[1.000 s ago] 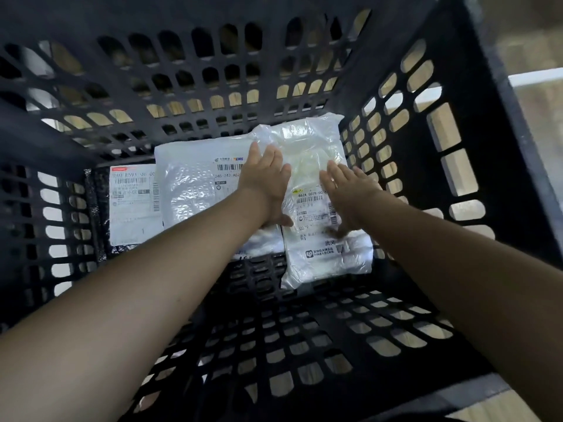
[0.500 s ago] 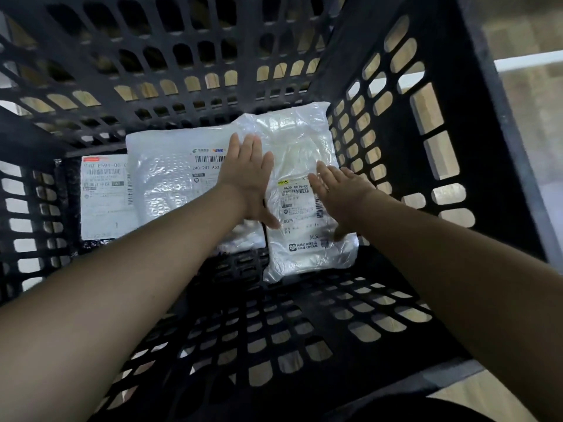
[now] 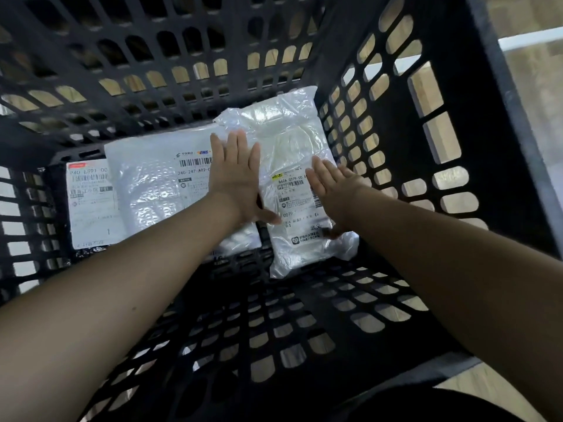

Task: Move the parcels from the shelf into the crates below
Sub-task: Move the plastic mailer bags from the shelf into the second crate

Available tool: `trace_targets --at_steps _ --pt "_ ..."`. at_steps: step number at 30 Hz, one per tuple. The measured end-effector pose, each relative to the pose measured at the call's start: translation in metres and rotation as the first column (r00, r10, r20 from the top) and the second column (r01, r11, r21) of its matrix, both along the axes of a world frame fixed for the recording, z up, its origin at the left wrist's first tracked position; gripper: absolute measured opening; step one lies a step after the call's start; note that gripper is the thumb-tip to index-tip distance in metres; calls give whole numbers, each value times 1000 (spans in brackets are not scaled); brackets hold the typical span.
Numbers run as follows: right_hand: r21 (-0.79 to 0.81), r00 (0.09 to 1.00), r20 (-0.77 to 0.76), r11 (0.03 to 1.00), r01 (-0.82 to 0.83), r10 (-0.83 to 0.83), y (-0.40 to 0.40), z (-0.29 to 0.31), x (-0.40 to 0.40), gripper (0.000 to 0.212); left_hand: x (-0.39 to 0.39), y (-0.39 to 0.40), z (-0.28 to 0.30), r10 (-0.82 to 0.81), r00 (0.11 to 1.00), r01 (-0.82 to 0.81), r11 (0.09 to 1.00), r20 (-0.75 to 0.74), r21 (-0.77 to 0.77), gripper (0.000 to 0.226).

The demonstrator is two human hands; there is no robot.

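Done: we see three parcels lying in the black crate (image 3: 432,166): a clear one (image 3: 292,138), a white bubbly one (image 3: 152,184) and a dark one with a white label (image 3: 91,205).
Hands: our left hand (image 3: 236,181) and right hand (image 3: 333,193) lie flat with straight fingers on the parcels, gripping nothing.
Left: we cannot see the shelf, so we cannot tell.
Floor: the crate bottom (image 3: 274,324) is full of holes; light wood shows through.

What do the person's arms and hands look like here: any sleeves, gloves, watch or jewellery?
Both forearms are bare with no sleeve in view. The left hand and right hand wear no gloves, and no rings, watch or wristband show.
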State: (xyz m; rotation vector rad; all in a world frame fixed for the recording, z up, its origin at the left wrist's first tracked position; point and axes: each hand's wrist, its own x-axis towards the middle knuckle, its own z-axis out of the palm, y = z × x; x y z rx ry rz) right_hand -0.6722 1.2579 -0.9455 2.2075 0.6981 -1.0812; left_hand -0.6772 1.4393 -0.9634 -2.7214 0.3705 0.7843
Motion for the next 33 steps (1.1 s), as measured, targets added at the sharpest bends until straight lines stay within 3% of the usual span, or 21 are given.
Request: trace_targets --at_steps 5,10,13,18,22,27,33 --pt "-33 1000 4 999 7 -7 3 -2 0 105 4 5 -3 12 999 -16 996 -45 -90 143" --pt "40 1000 -14 999 12 -12 1 11 7 132 0 16 -2 24 999 -18 988 39 -151 142" --pt "63 999 -5 997 32 -32 -1 9 7 136 -1 17 -2 52 998 -47 989 31 -140 143" --pt "26 1000 7 999 30 -30 4 5 8 135 7 8 0 37 999 -36 996 12 -80 144" --pt "83 998 53 996 18 -22 7 29 11 116 -10 12 10 74 997 -73 995 19 -61 135" --pt "134 995 69 989 62 -72 19 96 -2 104 -46 24 79 139 989 -139 990 -50 -10 111" --pt "134 995 31 987 92 -97 33 237 -43 88 -91 39 233 209 967 -200 977 -146 74 92"
